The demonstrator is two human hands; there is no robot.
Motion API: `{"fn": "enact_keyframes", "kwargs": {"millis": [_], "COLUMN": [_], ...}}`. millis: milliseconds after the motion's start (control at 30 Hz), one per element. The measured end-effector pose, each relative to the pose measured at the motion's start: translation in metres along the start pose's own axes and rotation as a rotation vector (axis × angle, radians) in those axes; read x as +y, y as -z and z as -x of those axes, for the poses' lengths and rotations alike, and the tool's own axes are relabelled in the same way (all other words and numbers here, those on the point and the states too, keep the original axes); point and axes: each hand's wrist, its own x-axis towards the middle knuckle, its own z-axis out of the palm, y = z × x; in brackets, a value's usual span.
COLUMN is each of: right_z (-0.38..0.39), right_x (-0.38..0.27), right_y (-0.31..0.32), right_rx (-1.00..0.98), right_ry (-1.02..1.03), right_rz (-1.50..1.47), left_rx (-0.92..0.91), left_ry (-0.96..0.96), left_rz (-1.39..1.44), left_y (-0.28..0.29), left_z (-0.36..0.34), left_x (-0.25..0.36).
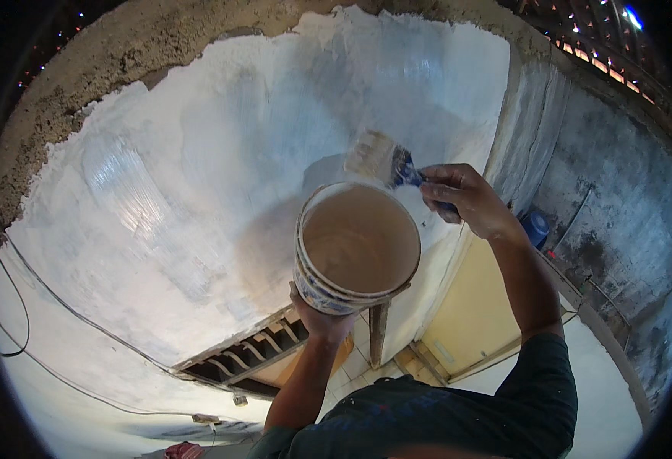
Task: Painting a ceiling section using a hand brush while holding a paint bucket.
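Note:
A wide flat brush point(379, 157) with pale, coated bristles and a blue handle is gripped in my right hand point(462, 197), its fingers closed round the handle. The brush is just above the far rim of a round bucket point(414, 256), in front of the wall. My left hand point(322, 315) supports that bucket from below, at its lower left side, with the fingers partly hidden beneath it. Smears cover the outside of the bucket, and a beige-white coating lines its inside. Ahead stands a wall point(221, 145) with white and grey-blue coating, showing wet, shiny streaks at left and top.
Rough bare masonry point(145, 50) borders the coated wall above. Loose black cables point(84, 314) run along its lower left. Below the bucket are a slatted vent opening point(248, 356) and a wooden post point(379, 335). A yellow door panel point(466, 306) and a blue container point(535, 227) are at right.

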Motion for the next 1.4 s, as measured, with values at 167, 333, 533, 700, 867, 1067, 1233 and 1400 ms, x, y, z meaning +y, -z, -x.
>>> {"fn": "enact_keyframes", "kwargs": {"millis": [167,333,533,700,867,1067,1233,1400], "right_z": [-0.04,-0.073,-0.086,-0.056,-0.079,-0.079,-0.073,-0.1], "right_x": [-0.012,-0.04,-0.021,-0.077,-0.105,-0.035,-0.027,-0.09], "right_y": [0.01,-0.001,-0.018,-0.007,-0.003,-0.027,-0.013,0.003], "right_rx": [0.36,0.656,0.544,0.287,0.636,0.393,0.046,0.487], "right_ry": [0.55,0.884,0.405,0.304,0.532,0.428,0.036,0.342], "right_rz": [0.326,0.954,1.452,1.463,1.422,1.51,1.597,1.513], "left_rx": [0.012,-0.027,0.085,0.13,-0.224,0.048,0.044,0.0], "left_ry": [0.022,-0.148,-0.204,-0.008,-0.131,-0.014,0.031,0.059], "left_rz": [-0.003,-0.345,-0.381,0.071,-0.412,-0.128,-0.096,-0.073], "left_y": [-0.026,-0.059,-0.078,-0.05,-0.03,-0.017,-0.009,-0.001], "left_z": [0.001,0.011,0.018,0.02,0.018,0.013,0.015,0.015], "left_x": [0.0,-0.01,-0.004,0.009,0.008,0.009,0.016,0.019]}}
